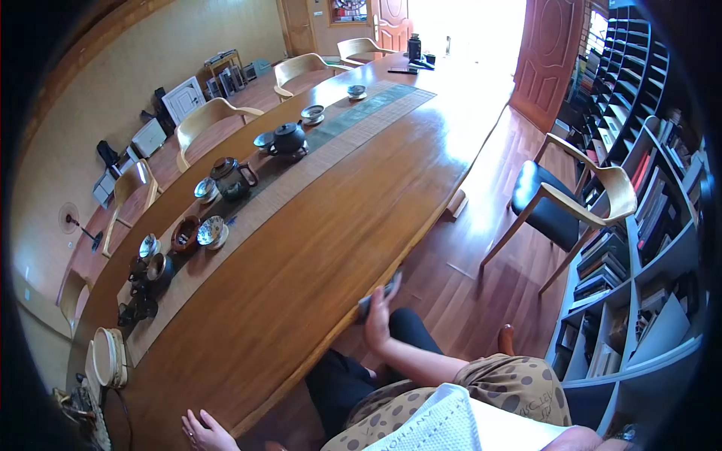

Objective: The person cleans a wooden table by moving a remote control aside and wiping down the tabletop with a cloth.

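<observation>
My left hand (209, 434) lies on the near end of the wooden table (301, 263), fingers stretched out and holding nothing. At the table's front edge, my right hand (378, 322) is closed on a grey cloth (365, 305), pressed along the rim; part of the cloth is hidden by the fingers and somewhat blurred. Along the table runs a runner (331, 154) carrying a glass teapot (233, 179), a dark teapot (288, 139), a brown bowl (186, 234) and several lidded cups, one patterned cup (213, 231) among them.
A round wooden tray (110, 357) stands at the table's left end. Dark bottle (414, 46) and phone (403, 71) sit at the far end. An armchair (556, 195) stands on the right, before bookshelves (639, 278). More chairs (214, 120) line the far side.
</observation>
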### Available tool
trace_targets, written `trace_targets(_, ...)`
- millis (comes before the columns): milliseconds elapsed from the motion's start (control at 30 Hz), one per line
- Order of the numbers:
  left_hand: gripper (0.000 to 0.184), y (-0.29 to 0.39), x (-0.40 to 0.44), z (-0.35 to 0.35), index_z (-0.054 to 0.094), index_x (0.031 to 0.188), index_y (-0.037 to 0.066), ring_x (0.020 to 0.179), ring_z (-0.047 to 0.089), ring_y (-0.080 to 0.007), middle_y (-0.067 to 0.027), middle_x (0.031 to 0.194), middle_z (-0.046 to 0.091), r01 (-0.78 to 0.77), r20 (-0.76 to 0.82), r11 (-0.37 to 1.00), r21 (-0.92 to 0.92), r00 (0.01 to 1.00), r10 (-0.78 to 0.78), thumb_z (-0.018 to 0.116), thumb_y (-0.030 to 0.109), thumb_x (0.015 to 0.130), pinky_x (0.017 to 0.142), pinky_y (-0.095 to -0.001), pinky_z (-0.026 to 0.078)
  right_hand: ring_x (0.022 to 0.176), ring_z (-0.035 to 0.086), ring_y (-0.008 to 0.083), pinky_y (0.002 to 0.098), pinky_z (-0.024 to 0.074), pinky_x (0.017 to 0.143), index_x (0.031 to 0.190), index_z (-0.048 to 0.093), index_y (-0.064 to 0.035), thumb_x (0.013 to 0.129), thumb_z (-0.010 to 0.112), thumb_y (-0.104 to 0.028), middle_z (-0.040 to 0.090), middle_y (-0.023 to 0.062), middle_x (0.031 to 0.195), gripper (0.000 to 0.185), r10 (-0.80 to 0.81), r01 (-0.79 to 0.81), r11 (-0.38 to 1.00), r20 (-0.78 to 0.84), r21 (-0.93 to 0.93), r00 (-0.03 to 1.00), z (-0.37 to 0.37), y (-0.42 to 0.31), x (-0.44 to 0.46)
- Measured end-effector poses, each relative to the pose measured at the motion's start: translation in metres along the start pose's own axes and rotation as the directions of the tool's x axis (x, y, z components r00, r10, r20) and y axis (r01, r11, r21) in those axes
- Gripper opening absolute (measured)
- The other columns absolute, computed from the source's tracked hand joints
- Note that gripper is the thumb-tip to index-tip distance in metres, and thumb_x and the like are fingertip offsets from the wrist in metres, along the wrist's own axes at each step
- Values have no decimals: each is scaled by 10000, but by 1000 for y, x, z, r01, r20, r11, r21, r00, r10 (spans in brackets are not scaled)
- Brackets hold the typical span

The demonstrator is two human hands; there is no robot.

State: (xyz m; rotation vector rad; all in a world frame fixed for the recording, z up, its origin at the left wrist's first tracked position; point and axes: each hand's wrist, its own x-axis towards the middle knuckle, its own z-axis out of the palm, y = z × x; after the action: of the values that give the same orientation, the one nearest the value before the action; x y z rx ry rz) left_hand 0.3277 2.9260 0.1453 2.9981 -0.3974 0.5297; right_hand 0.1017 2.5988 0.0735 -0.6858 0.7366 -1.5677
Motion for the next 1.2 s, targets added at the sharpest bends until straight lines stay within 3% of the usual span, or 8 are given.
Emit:
trace_targets(33, 478, 1, -2, -5, 570, 1291, 37, 1257, 481, -404, -229, 1367, 515, 5, 5, 1000, 0, 1000, -5, 471, 391, 985, 1060, -473, 359, 1419, 208, 215, 339, 124, 1166, 1546, 7, -80, 1049, 382, -316, 199, 110, 1564, 666, -182, 187, 960, 45, -208, 982, -22, 20, 26)
trace_targets(233, 478, 10, -8, -20, 571, 1289, 32, 1279, 466, -393, -224, 1370, 515, 4, 16, 1000, 12, 1000, -4, 476, 387, 983, 1070, -477, 350, 1391, 270, 224, 315, 194, 1136, 1544, 49, -50, 1018, 434, -229, 211, 117, 1564, 676, -328, 269, 882, -96, -387, 940, -27, 4, 93)
trace_targets(433, 474, 8, -3, -9, 572, 1285, 25, 1287, 452, -398, -228, 1369, 514, 29, 8, 999, -34, 1000, -28, 486, 376, 979, 1074, -477, 346, 1468, 142, 344, 510, 93, 1171, 1362, 521, -118, 834, 601, -76, 260, 176, 1539, 535, -458, 735, 332, 580, -591, 673, -23, -27, -5)
trace_targets(567, 479, 11, -5, -18, 573, 1285, 25, 1280, 460, -395, -228, 1368, 514, 20, 26, 1000, -19, 999, -20, 479, 383, 981, 1069, -473, 351, 1426, 247, 339, 540, 114, 1158, 1296, 576, -151, 888, 609, -313, 406, 148, 1451, 440, 175, 904, 305, 951, -299, 255, 7, -51, -46)
trace_targets(700, 485, 3, -2, -7, 574, 1286, 28, 1271, 470, -393, -230, 1363, 517, 5, 9, 999, -33, 1000, -4, 471, 393, 983, 1065, -472, 352, 1406, 273, 341, 558, 136, 1142, 1396, 474, -109, 914, 530, -462, 429, 145, 1438, 600, 137, 856, 516, 983, 35, -123, 48, -38, -98)
trace_targets(833, 492, 0, -6, -6, 573, 1291, 30, 1260, 475, -405, -237, 1366, 514, -26, -22, 999, -35, 999, 26, 476, 398, 980, 1063, -469, 351, 1319, 390, 290, 518, 253, 1090, 1364, 502, -135, 859, 548, -330, 491, 96, 1387, 543, 51, 898, 394, 971, 195, -234, 72, -11, -109)
trace_targets(1033, 490, -10, -6, 6, 562, 1313, 58, 1286, 456, -395, -196, 1391, 508, -16, -39, 1000, 14, 999, 16, 481, 406, 978, 1064, -489, 342, 1284, 426, 232, 513, 361, 979, 1268, 568, -209, 838, 564, -263, 517, 24, 1325, 433, 337, 978, 13, 921, -210, 193, 81, -49, 34)
trace_targets(1200, 493, -10, -3, 15, 545, 1335, 85, 1302, 444, -380, -171, 1415, 492, 29, -26, 998, 56, 999, -28, 480, 414, 974, 1065, -493, 336, 1395, 266, 421, 557, 266, 1083, 1352, 523, -284, 880, 531, -358, 350, 168, 1498, 478, 107, 650, -297, 653, -699, 750, 36, -77, 200)
